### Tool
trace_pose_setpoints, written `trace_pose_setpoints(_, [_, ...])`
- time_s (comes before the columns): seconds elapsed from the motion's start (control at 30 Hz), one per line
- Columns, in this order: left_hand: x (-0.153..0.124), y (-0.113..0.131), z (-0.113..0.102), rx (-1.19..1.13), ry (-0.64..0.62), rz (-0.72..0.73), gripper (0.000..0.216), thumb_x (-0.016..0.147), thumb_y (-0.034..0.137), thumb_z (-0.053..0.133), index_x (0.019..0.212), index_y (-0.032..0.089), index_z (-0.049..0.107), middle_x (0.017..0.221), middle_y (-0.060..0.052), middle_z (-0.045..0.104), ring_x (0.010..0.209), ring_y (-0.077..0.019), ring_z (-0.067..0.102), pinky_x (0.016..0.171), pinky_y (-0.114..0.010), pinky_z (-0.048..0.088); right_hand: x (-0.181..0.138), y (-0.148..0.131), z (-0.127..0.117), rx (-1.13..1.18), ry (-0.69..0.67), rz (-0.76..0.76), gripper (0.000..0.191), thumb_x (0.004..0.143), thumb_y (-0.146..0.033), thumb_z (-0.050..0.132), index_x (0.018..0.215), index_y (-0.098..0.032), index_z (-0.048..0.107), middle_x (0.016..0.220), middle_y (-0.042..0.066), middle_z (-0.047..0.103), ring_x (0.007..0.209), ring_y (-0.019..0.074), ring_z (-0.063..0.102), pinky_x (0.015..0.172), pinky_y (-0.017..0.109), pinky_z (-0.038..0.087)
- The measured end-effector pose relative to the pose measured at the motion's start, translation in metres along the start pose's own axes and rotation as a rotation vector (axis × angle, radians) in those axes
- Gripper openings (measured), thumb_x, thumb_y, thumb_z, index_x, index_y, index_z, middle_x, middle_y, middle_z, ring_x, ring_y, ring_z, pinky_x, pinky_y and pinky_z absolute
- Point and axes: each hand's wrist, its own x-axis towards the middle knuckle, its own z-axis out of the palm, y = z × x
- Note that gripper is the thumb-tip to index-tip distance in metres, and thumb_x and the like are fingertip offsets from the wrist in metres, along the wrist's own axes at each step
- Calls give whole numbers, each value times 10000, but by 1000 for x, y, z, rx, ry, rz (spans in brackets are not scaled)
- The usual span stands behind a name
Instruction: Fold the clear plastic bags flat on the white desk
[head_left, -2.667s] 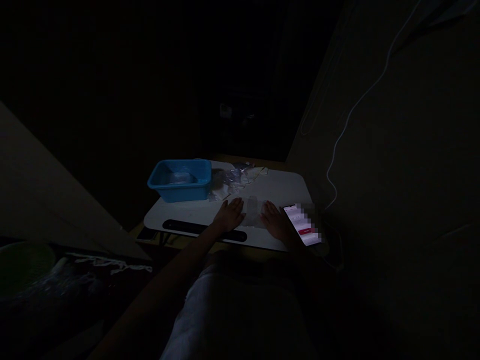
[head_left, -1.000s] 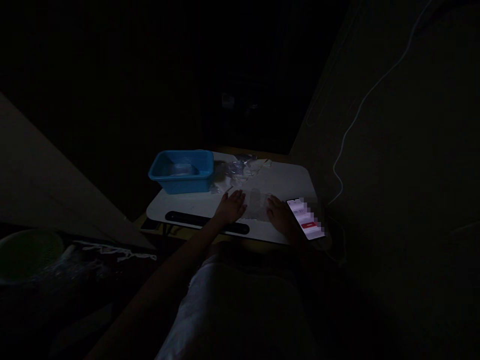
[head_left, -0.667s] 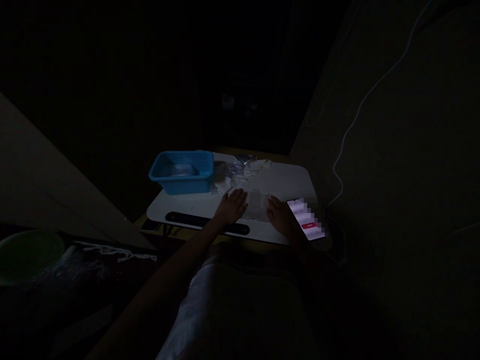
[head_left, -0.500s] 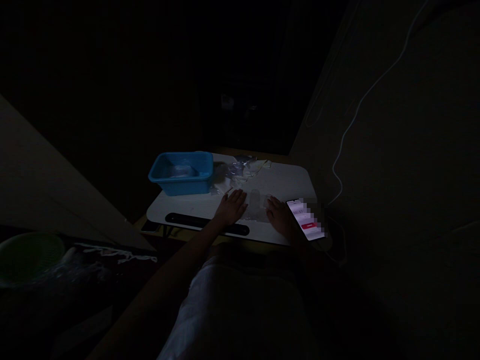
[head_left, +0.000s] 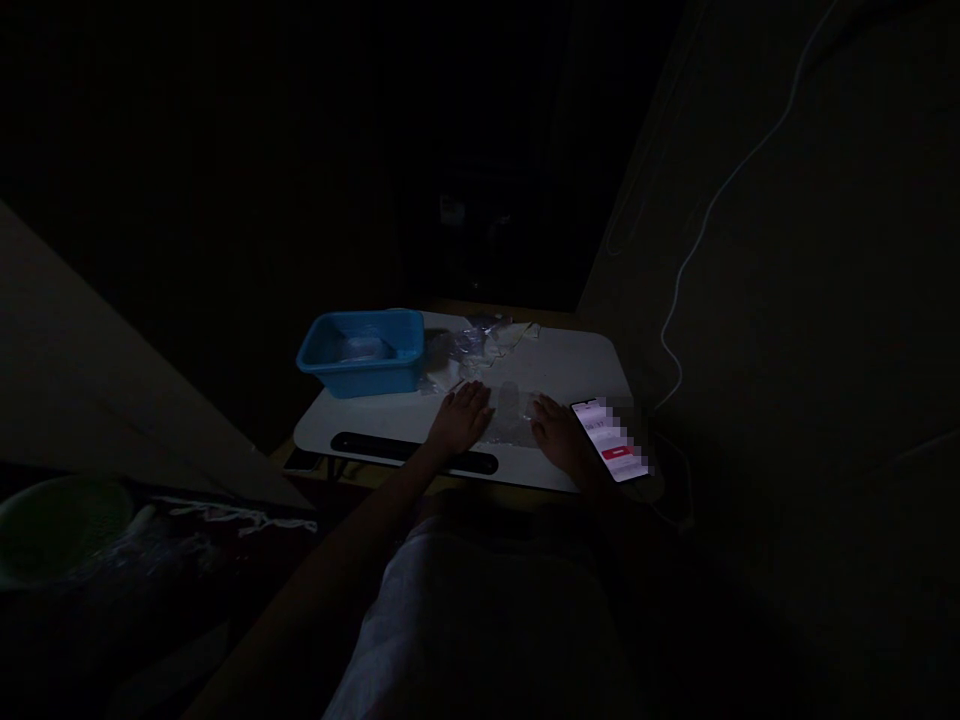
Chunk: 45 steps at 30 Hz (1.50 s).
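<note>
The room is very dark. My left hand (head_left: 462, 417) lies flat, fingers stretched out, on a small white lap table (head_left: 577, 360). My right hand (head_left: 557, 435) lies flat beside it, fingers out. Between the two hands a clear plastic sheet or bag (head_left: 511, 414) lies on the tabletop, and both hands touch its edges. A lit phone (head_left: 611, 452) rests just right of my right hand.
A blue plastic tub (head_left: 362, 352) stands at the table's back left, with something clear inside. Crumpled clear plastic pieces (head_left: 472, 346) lie behind my hands. A white cable (head_left: 701, 225) hangs down the wall at right. A green bowl (head_left: 52, 520) sits low at left.
Both hands stay flat on the clear plastic at nearly the same spots. The view has shifted slightly; nothing was picked up or let go.
</note>
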Motion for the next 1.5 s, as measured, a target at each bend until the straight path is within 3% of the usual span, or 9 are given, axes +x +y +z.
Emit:
trace_pose_setpoints(0.87, [0,3,-2,14,-52,-39,403,900,345,291,1200,153,481,1302,-109,457,1221,-238,378,997,-443,298,0,-1,-1,8,5,10,409,853,-223,334,1226,-105,456,1332,135,421,1240,205,355,1001,396,280])
trace_pose_setpoints(1.1, [1,0,-2,-34,40,6,433,898,337,304,1283,160,393,1360,-87,386,1286,-218,273,1034,-407,251,0,0,0,2,12,5,410,847,-223,341,1213,-91,469,1323,145,429,1223,229,377,992,400,292])
trace_pose_setpoints(1.3, [0,2,-4,-25,-67,-42,413,901,333,280,1223,152,464,1309,-111,449,1230,-230,368,991,-438,296,-1,1,2,23,38,-10,400,846,-216,337,1203,-107,479,1311,141,445,1228,226,372,990,414,300])
trace_pose_setpoints(1.5, [0,3,-5,-4,-101,-40,415,887,323,323,1233,135,454,1324,-129,427,1234,-249,360,989,-454,285,-2,0,-1,92,119,6,451,858,-219,288,1263,-62,410,1327,152,418,1237,216,360,1011,379,310])
